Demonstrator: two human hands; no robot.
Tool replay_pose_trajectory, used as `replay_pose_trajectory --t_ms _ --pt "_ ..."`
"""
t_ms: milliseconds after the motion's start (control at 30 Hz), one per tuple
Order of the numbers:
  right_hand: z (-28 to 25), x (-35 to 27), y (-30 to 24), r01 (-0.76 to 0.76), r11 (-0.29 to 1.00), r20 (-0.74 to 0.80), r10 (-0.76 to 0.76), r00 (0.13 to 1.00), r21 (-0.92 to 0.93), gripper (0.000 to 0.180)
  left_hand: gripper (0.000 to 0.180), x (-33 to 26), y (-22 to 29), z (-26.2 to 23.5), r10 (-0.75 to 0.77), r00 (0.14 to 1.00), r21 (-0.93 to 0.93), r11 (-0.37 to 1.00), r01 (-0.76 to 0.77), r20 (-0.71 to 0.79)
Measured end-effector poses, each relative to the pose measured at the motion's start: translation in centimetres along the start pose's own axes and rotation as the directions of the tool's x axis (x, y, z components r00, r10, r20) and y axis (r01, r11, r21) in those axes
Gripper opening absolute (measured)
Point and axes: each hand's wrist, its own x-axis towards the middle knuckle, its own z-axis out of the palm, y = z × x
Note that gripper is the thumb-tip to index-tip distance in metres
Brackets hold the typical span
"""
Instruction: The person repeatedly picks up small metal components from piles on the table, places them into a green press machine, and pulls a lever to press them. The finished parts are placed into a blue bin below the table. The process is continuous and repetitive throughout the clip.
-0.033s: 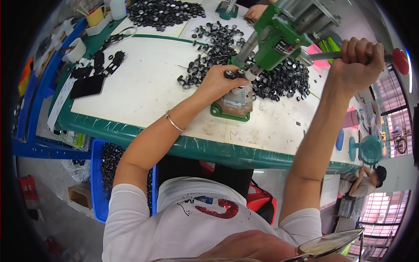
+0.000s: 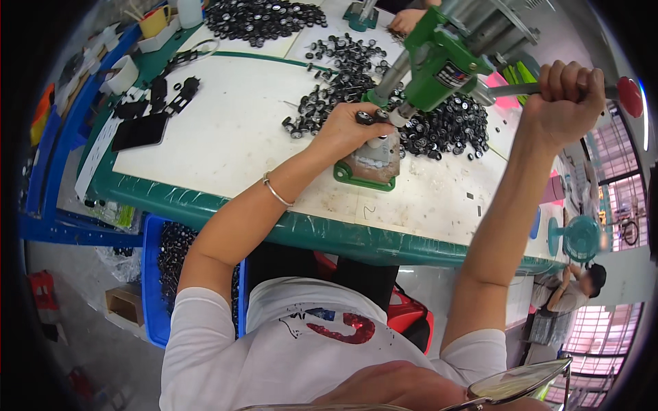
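A: Near side? Left hand (image 2: 346,127) is pinching a small black wheel (image 2: 365,117) under the green hand press (image 2: 439,61).
B: Right hand (image 2: 562,92) is fisting the red-knobbed lever (image 2: 620,92).
A: Beyond: black wheel pile (image 2: 445,130), white bottle (image 2: 190,11), yellow box (image 2: 155,22) sitting far-left.

I'm getting bright, even daylight on the desk (image 2: 226,137), soft shadows, heavy fisheye bending, dark blurred rim, windows (image 2: 617,164) glaring right.

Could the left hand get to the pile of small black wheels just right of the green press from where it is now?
Probably yes: the left hand sits at the green press's base, the pile of small black wheels lies close beyond it, though the press column partly stands between.
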Motion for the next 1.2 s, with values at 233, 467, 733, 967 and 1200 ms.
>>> replay_pose_trajectory --t_ms 233,467,733,967,1200 --pt "0.6 4.6 4.6 -0.332 0.940 -0.192 0.313 0.930 -0.075 0.017 0.022 0.5 -1.7 -0.7 0.031 0.991 -0.317 0.948 0.011 0.129" --pt "-5.4 7.7 10.1 -0.557 0.830 0.093 0.553 0.828 0.024 0.018 0.017 1.7 -0.8 -4.5 -0.062 0.998 -0.663 0.746 0.065 0.029" --pt "-6.3 -2.5 7.7 -0.513 0.796 -0.069 0.520 0.851 -0.322 0.023 0.017 1.0 0.8 -6.5 0.001 1.000 -0.691 0.723 -0.003 -0.004" --pt "-15.2 -13.6 9.7 -0.376 0.518 0.053 0.637 0.769 -0.769 0.021 0.029 -6.4 1.0 -11.5 -0.082 0.968 -0.477 0.858 0.189 0.237" --pt "-16.0 -19.6 9.5 -0.120 0.611 0.257 0.492 0.832 -0.782 0.010 0.037 -21.5 1.5 -20.1 -0.650 0.741 0.233 0.757 0.611 0.171"
